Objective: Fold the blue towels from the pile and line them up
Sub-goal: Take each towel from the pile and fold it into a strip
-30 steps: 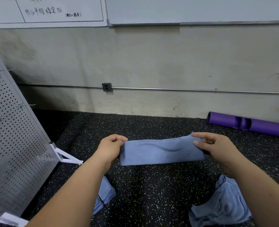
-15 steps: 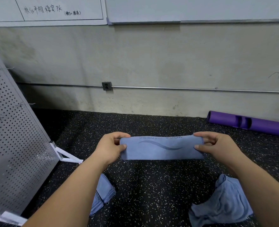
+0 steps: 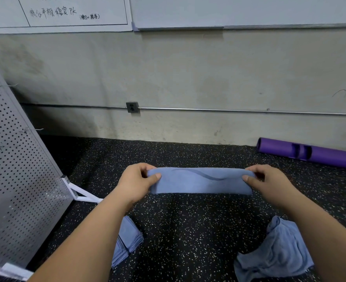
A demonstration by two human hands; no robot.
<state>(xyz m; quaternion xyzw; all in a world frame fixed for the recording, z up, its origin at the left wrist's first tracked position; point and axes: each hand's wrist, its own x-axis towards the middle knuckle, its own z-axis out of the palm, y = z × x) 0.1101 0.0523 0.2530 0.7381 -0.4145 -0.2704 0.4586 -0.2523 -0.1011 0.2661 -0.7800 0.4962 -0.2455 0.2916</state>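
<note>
— So, where did we stand at that moment?

— We looked down on the speckled black floor [image 3: 188, 231]. The perforated metal panel [image 3: 15, 169] leaned at nine o'clock, and the purple tube [image 3: 320, 155] lay along the wall at two o'clock.

— And the towels?

— The loose pile [image 3: 277, 249] lay crumpled at five o'clock from our hands, just beside our right forearm. The folded stack [image 3: 127, 239] sat at seven o'clock, partly hidden behind our left forearm. The towel [image 3: 202, 181] we were working on hung at the centre, clear of the floor, stretched level as a long narrow band.

— How did we hold it?

— Our left hand [image 3: 135, 184] pinched its nine o'clock end, with the thumb [image 3: 154, 177] on the near face and the fingers curled behind. Our right hand [image 3: 269, 182] pinched the three o'clock end the same way.

— Which step was that?

— We judged it mid-fold: the towel was doubled lengthwise into a strip but not yet brought down to the size of the stack. The next move, we reckoned, called for bringing the two ends together with the edges matched, then setting the towel down at seven o'clock, in line with the stack. The pile at five o'clock looked to hold several more, so we were well short of done.
</note>
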